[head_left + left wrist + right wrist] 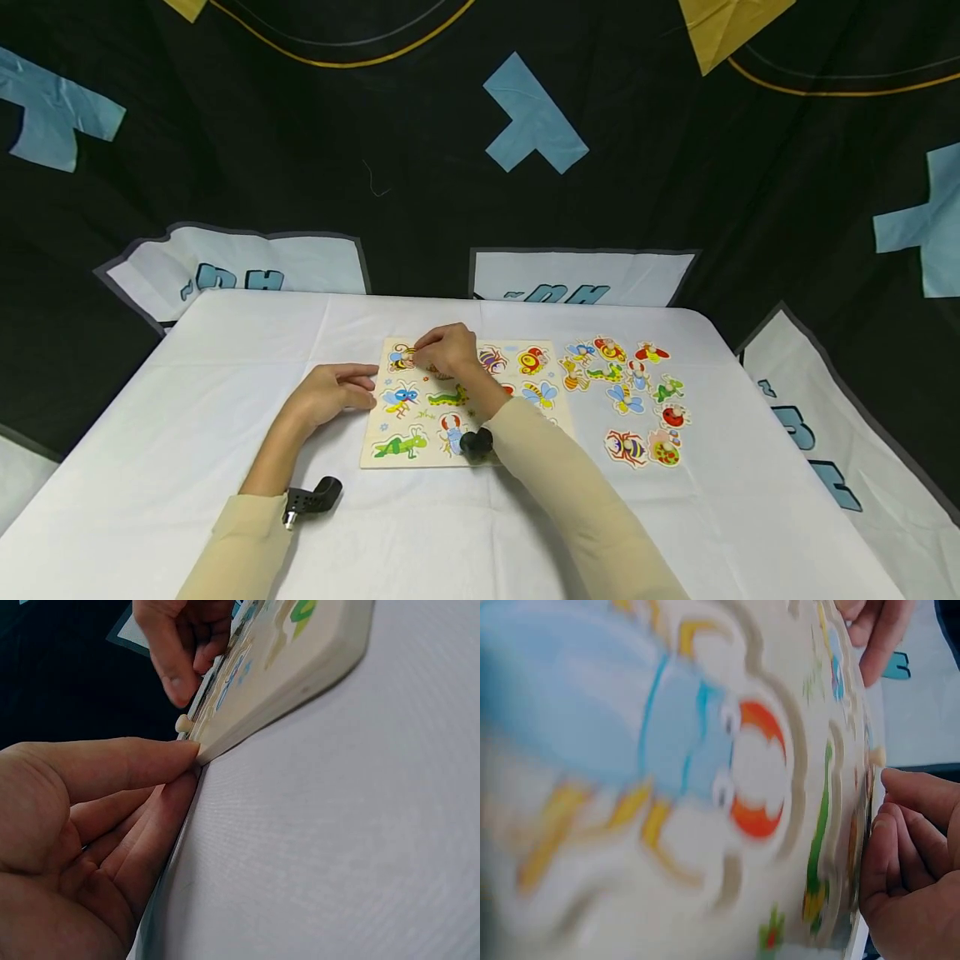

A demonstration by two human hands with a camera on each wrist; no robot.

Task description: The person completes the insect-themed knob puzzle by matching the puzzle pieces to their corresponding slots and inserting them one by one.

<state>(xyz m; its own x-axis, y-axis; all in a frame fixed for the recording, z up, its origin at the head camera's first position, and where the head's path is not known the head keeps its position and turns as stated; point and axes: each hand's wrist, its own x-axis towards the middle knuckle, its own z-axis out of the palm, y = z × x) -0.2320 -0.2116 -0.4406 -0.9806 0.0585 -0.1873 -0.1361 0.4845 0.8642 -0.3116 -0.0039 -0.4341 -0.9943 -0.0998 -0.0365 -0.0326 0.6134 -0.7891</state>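
A wooden peg puzzle board with colourful insect pictures lies flat on the table. My left hand rests at its left edge, fingers nearly straight, thumb and fingertips touching the side in the left wrist view. My right hand reaches over the board's upper left part, fingers bent loosely beside the bee piece. A small peg knob stands just off the right fingertips, with nothing between them. The right hand covers part of the top row, and its forearm hides the board's lower right.
Several loose insect pieces, among them a spider and a ladybird, lie right of the board. A white cloth covers the table. Behind it hangs a black backdrop. Dark wrist cameras stick out from both sleeves.
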